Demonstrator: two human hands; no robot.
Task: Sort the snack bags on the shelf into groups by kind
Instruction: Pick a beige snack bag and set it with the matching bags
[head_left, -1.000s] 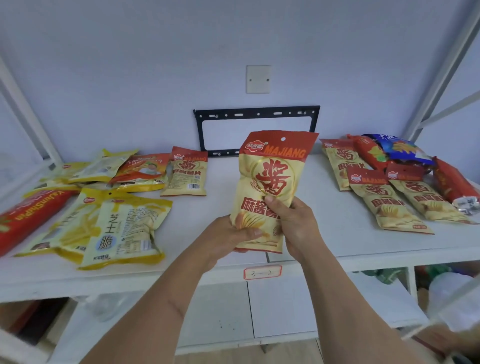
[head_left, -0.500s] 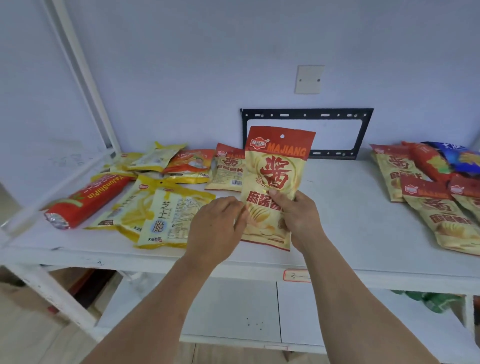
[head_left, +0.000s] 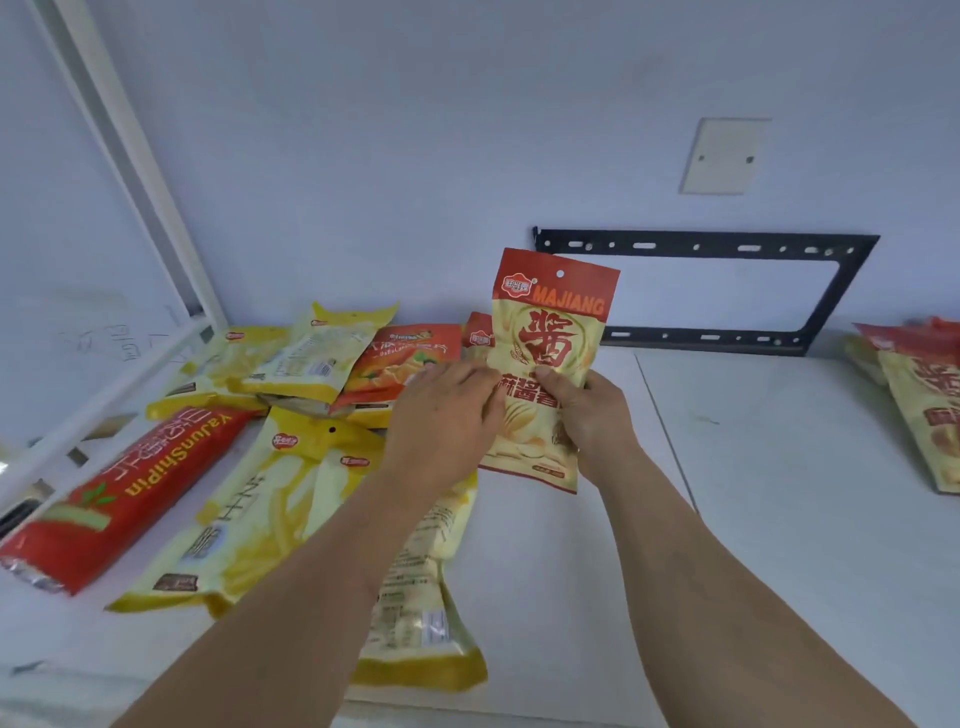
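Probably light, crinkly, slippery: MAJIANG bag (head_left: 551, 332), pinched low by right hand (head_left: 592, 415); left hand (head_left: 447, 415) loosely curled alongside; best gripped at sealed edges.

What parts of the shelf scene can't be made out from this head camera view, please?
- Second Majiang bag, head view: mostly hidden behind the held Majiang bag and left hand.
- Majiang group at right: cut off by the frame edge.
- Back-label print on the yellow bag: too small to read.
- Right hand: its fingers sit behind the held bag.

Left hand (head_left: 441, 421) slid off MAJIANG bag (head_left: 550, 358) toward left pile; view panned left.
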